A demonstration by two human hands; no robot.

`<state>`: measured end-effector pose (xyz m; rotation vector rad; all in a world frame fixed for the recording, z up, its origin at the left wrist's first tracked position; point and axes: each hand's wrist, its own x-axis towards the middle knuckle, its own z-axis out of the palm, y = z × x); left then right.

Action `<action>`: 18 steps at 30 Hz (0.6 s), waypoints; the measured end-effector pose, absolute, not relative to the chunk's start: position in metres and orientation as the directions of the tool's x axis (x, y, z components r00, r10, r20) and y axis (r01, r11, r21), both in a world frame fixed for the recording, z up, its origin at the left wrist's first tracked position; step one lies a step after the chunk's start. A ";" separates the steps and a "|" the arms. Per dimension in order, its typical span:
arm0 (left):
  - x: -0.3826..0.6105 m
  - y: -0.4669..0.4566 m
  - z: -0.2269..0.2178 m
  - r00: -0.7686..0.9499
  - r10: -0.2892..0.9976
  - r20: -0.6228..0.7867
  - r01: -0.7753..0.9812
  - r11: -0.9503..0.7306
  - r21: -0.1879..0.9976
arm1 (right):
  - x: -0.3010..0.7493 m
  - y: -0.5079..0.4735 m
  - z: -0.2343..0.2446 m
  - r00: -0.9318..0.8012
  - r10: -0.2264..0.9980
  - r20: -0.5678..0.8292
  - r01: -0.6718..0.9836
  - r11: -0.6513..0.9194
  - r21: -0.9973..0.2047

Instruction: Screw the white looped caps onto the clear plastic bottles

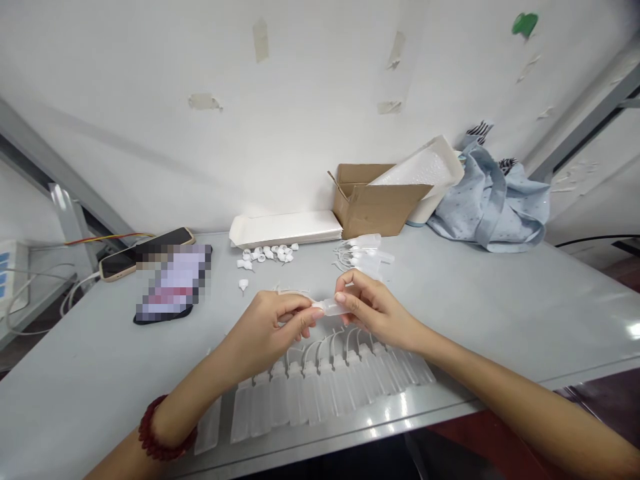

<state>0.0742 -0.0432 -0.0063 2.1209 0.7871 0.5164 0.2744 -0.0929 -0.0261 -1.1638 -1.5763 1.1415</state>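
Both hands meet over the middle of the grey table (500, 313). My left hand (270, 330) is closed, its fingertips pinched on one end of a small translucent plastic tube (333, 307). My right hand (373, 307) is closed on the tube's other end. Just below the hands, several translucent tubes with white loops (325, 390) lie side by side in a row near the table's front edge. Small white caps (267, 255) are scattered further back, and a small heap of loose tubes and loops (363, 252) lies just beyond my right hand.
A phone (145, 252) and a blurred card on a dark case (173, 283) lie at the left. A flat white tray (285, 229), an open cardboard box (373, 200) with a white foam piece, and blue cloth (493, 200) stand by the back wall.
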 end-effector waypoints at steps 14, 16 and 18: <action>0.075 -0.043 -0.010 0.708 0.561 0.429 0.175 -0.728 0.663 | 0.278 -0.090 -0.025 -0.320 0.937 -0.137 -0.093 -0.175 -0.980; 0.075 -0.042 -0.009 0.685 0.604 0.407 0.197 -0.691 0.695 | 0.278 -0.088 -0.025 -0.297 0.949 -0.107 -0.106 -0.144 -0.984; 0.075 -0.041 -0.007 0.643 0.664 0.381 0.234 -0.644 0.728 | 0.280 -0.085 -0.025 -0.270 0.961 -0.065 -0.102 -0.096 -0.990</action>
